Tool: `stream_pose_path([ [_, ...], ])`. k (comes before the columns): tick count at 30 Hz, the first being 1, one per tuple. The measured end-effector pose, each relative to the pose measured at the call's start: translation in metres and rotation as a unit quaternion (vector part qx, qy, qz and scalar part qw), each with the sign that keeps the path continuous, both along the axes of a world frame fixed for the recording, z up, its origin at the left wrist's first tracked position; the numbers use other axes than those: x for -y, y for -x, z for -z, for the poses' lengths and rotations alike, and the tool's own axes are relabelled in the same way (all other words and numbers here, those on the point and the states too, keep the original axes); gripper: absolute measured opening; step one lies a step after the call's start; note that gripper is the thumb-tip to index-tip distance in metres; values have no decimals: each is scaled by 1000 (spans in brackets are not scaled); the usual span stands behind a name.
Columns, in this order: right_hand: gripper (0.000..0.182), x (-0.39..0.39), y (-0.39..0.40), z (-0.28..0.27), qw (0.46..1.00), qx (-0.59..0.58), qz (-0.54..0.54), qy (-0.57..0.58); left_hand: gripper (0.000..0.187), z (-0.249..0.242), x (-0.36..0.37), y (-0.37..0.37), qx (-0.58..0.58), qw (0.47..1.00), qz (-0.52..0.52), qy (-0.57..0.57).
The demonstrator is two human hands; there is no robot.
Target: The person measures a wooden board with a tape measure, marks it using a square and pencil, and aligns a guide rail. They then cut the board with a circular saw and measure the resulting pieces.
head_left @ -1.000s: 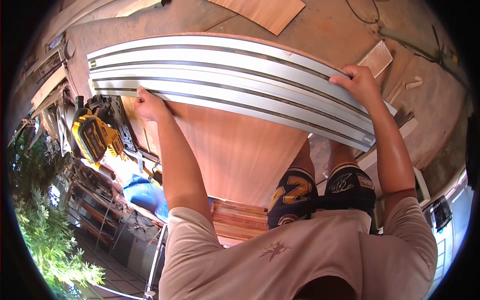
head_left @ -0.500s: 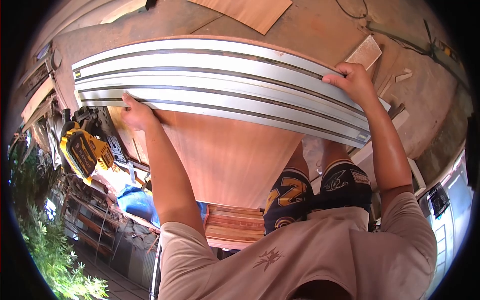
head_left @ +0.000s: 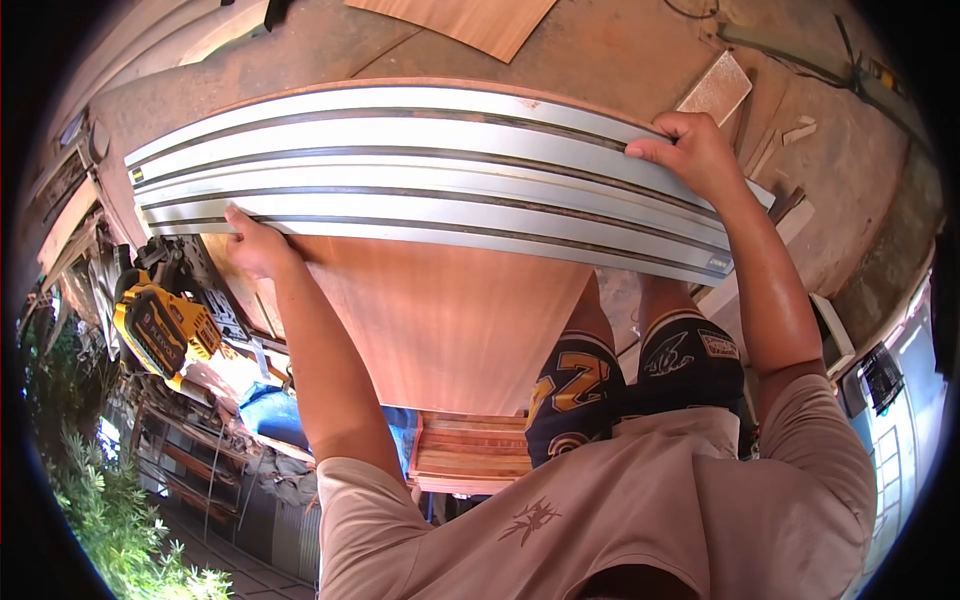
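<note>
Saw: yellow-and-black power saw [head_left: 160, 330] hanging off the bench's left edge.
Offcut: pale wooden block [head_left: 717, 90] on the floor, upper right.
Sheet: plywood piece [head_left: 465, 20] at the top edge.
Plants: greenery [head_left: 90, 500], lower left.
Slats: possibly stacked boards [head_left: 470, 450] under the bench.

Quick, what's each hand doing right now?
Left hand: gripping the near edge of the guide rail.
Right hand: fingers curled over the rail's far edge.
</note>
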State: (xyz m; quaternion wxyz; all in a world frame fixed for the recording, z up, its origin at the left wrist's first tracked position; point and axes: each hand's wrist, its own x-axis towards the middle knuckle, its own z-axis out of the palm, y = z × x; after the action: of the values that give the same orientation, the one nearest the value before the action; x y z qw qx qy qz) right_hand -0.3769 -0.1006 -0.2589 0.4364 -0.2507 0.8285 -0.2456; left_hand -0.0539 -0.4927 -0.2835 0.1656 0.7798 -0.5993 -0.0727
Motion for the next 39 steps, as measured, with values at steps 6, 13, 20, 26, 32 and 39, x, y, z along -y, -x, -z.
stream_pose_path([
  [6, 51, 3, 1, -3, 1000, 2, -6, -7, 62, 1, 2, -3, 3, 1000, 8, -1],
  [13, 50, 1, 0, -1, 1000, 7, 1, -6, 63, 3, 3, -6, 5, 1000, 13, 1],
  [20, 49, 1, -2, -1, 1000, 2, 11, 26, 62, 2, 2, -5, -15, 1000, 7, -4],
  [26, 52, -2, -1, 6, 1000, 17, 15, -3, 62, 0, 1, -3, -13, 1000, 3, -11],
  [32, 55, -2, -2, 3, 1000, 0, 6, 0, 64, 4, 5, -8, -9, 1000, -3, -18],
  [39, 51, 1, 0, -4, 999, -18, -10, 31, 65, 0, 1, -3, -8, 1000, 10, -15],
])
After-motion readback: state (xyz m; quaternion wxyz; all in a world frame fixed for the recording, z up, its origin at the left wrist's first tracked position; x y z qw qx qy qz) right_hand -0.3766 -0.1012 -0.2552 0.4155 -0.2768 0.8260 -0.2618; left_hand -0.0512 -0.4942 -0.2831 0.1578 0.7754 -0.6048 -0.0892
